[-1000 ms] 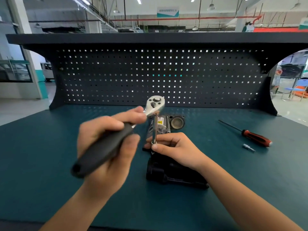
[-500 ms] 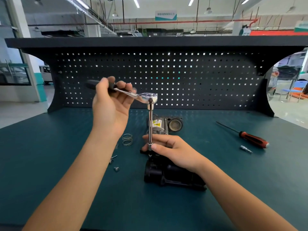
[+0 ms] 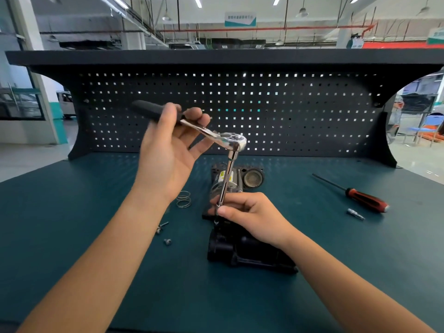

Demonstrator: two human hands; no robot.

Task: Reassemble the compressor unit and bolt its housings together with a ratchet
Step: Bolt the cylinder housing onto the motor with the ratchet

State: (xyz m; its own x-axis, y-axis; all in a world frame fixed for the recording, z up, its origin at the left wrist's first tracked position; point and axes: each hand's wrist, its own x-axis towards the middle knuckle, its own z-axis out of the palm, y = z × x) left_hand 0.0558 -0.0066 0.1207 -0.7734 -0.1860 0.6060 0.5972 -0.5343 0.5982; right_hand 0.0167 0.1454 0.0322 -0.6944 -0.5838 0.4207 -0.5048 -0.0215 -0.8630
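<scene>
A black compressor housing (image 3: 242, 253) lies on the green bench top in front of me. A chrome ratchet (image 3: 230, 140) with a black handle stands over it on a long extension bar (image 3: 227, 179). My left hand (image 3: 168, 152) holds the ratchet handle up and to the left, thumb over it, fingers partly spread. My right hand (image 3: 249, 215) pinches the lower end of the extension bar where it meets the housing's top corner. The bolt under the bar is hidden. Behind the housing lies the metal motor body (image 3: 230, 181) with a yellow label.
A coil spring (image 3: 183, 199) and loose screws (image 3: 162, 227) lie left of the housing. A round cap (image 3: 252, 178) sits behind it. A red-handled screwdriver (image 3: 353, 193) and a small bit (image 3: 355, 213) lie at the right. A dark pegboard (image 3: 288, 111) closes the back.
My left hand swung the ratchet handle from near me round to the far left, then slightly right. The extension bar now leans a little. My right hand stayed on the bar's lower end.
</scene>
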